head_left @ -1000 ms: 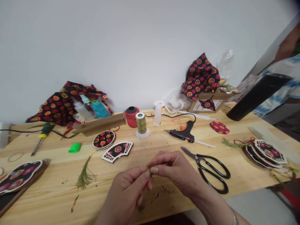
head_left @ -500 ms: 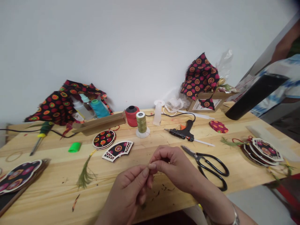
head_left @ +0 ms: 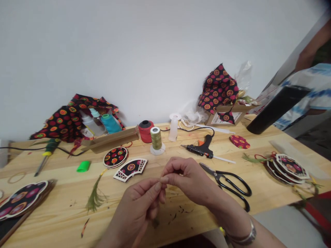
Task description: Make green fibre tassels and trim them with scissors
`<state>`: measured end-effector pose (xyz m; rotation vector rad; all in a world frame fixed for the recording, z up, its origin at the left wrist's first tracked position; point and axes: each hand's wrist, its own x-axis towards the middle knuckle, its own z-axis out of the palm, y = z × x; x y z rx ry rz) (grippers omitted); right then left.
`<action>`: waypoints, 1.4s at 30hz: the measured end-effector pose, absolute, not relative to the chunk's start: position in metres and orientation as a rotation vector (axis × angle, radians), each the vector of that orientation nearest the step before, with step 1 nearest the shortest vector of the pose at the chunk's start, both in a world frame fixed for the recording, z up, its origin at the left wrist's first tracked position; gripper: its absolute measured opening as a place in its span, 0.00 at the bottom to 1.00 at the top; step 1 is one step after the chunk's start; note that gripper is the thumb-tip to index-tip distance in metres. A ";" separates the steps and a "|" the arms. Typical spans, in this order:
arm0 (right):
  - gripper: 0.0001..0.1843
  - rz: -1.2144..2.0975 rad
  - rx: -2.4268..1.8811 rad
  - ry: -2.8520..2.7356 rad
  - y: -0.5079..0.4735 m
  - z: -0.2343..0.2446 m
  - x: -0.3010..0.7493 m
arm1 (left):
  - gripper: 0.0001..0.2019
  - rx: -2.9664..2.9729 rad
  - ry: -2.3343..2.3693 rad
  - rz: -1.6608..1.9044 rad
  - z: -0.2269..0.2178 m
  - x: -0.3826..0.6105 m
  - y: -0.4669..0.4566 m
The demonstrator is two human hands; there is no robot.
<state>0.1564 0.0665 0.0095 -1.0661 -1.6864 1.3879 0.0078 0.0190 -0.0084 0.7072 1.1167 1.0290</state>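
My left hand [head_left: 141, 203] and my right hand [head_left: 186, 179] meet above the front of the table, thumbs and forefingers pinched tip to tip. Whatever lies between the fingertips is too small to make out; a blurred greenish bit shows below my left fingers. Beyond my hands lies a fan-shaped piece [head_left: 131, 169] with a pale cut-out frame over dark patterned fabric. Beside it sits a round fabric piece [head_left: 115, 156] with a green tassel [head_left: 96, 196]. Black-handled scissors [head_left: 224, 179] rest just right of my right hand. A spool of olive thread [head_left: 156, 139] stands farther back.
A black glue gun [head_left: 200, 150] lies behind the scissors. Stacked framed pieces [head_left: 287, 168] sit at the right, near a leaning black cylinder [head_left: 276, 110]. At left are a screwdriver [head_left: 46, 155], a green cap [head_left: 83, 166] and a cardboard box [head_left: 111, 139]. Another person's sleeve [head_left: 320, 81] shows far right.
Both hands stay pinched together, shifted slightly up and left in view. The camera has tilted a little, and more of the bracelet on my right wrist shows. Objects on the table have not moved.
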 end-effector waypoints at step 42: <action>0.11 1.729 -0.752 -1.396 0.055 -0.007 0.127 | 0.18 0.488 0.965 1.350 -0.003 0.003 0.029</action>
